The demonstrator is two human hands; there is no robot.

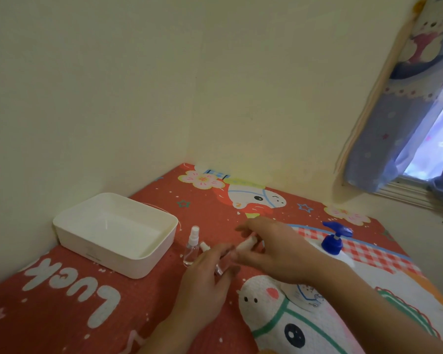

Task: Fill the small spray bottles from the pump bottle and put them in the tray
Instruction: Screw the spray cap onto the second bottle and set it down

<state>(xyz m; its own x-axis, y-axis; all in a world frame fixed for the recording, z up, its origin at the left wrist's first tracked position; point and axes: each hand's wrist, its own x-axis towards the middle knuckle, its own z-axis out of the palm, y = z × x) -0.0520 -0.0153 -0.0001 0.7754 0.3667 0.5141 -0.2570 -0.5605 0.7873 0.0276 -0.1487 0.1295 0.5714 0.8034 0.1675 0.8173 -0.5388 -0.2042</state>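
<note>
My left hand (205,274) grips a small clear spray bottle (219,268) low over the red printed cloth. My right hand (266,249) pinches that bottle's white spray cap (246,244) at its top. A second small clear spray bottle (191,247) with a white cap stands upright just left of my hands. Behind my left fingers another white cap (204,246) pokes out; its bottle is hidden. The pump bottle, with its blue pump head (334,238), stands to the right, its white body partly behind my right forearm. The white tray (108,251) sits empty at the left.
The table with the red cartoon cloth (113,302) fills a corner between two cream walls. A curtained window (407,123) is at the upper right. The cloth's right edge drops off near the pump bottle.
</note>
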